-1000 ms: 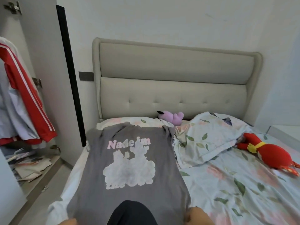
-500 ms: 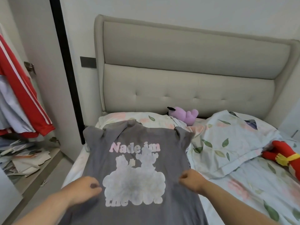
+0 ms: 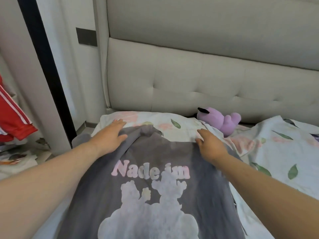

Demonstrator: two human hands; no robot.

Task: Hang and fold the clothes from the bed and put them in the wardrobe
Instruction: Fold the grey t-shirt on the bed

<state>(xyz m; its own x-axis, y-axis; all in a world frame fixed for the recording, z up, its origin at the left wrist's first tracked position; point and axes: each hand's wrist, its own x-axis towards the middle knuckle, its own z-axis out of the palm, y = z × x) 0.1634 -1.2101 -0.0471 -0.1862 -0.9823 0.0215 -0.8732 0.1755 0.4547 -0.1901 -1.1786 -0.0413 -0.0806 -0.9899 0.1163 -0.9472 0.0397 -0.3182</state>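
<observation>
Head view: grey T-shirt [image 3: 155, 195] spread flat on the bed [image 3: 259, 195], print side up, pink lettering "Nade im" above a pale bear-shaped print, collar end toward the headboard [image 3: 207, 75]. Left hand [image 3: 110, 137] laid on the T-shirt's left shoulder, fingers straight and spread, fingertips reaching past the fabric onto the floral pillow [image 3: 172, 125]. Right hand [image 3: 209, 144] on the T-shirt's right shoulder, fingers extended and slightly apart, pressing the cloth at its top edge; cannot tell whether the thumb pinches any fabric. Both forearms stretched out over the T-shirt's two sides. Collar bunched into a small fold between the two hands.

Beyond the T-shirt, close to the headboard: purple plush toy [image 3: 222, 120] lying on the pillow. Right of the T-shirt: second floral pillow [image 3: 284, 135], rumpled. Left of the T-shirt: black vertical strip [image 3: 44, 66] on the wall, then a red jacket with white stripes [image 3: 13, 118] hanging at the frame's edge, with papers [image 3: 17, 157] heaped below it.
</observation>
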